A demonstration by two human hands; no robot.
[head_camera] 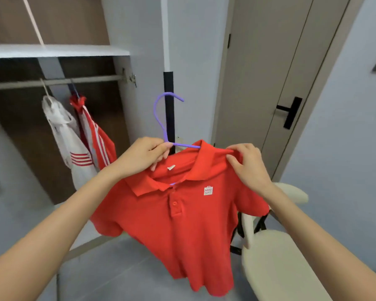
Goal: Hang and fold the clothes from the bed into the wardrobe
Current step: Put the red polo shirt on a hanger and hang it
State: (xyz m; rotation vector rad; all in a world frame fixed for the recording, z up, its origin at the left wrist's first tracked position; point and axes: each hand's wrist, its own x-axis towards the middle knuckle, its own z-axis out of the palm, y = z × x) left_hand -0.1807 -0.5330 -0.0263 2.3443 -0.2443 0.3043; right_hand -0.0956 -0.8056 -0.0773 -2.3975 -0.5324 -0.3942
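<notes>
A red polo shirt (182, 224) hangs in front of me on a purple hanger (161, 118), whose hook stands up above the collar. My left hand (143, 155) grips the hanger at the base of the hook, by the collar's left side. My right hand (245, 164) pinches the shirt's right shoulder next to the collar. The hanger's arms are hidden inside the shirt. The open wardrobe stands at the left with its rail (52, 82) running across it.
On the rail hang a white garment with red stripes (63, 135) and a red-and-white striped jacket (96, 137). A shelf (52, 51) sits above the rail. A cream chair (276, 263) stands at the lower right. A closed door with a black handle (290, 111) is behind.
</notes>
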